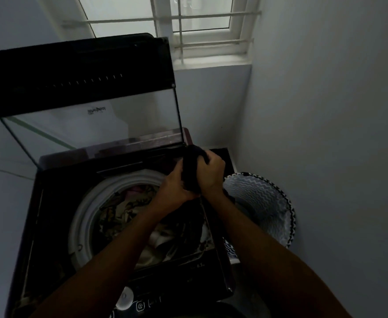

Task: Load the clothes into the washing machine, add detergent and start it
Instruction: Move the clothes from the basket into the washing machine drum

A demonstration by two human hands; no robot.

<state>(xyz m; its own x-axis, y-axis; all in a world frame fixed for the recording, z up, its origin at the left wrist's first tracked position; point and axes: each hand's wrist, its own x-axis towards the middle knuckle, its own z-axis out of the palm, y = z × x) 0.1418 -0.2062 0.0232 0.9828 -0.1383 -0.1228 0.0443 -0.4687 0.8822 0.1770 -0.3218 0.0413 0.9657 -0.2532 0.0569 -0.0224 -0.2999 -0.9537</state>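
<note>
Both hands work one dark garment [191,171] above the washing machine [57,226], at its right rear corner. The left hand [174,187] and right hand [211,173] each have a clenched grip on it, probably bunching it for dropping onto the clothes [124,210] already in the drum. The laundry basket [264,203] stands just right of the machine, in easy reach.

This is a small laundry corner of a home, dimly lit. A top-loading washing machine [128,226] stands with its glass lid [85,106] raised and mixed clothes [128,210] in its drum, squeezed between plain pale walls [337,111]. A patterned laundry basket [264,203] sits just beside the machine in the corner, below a white-framed window [188,17] with bars.
</note>
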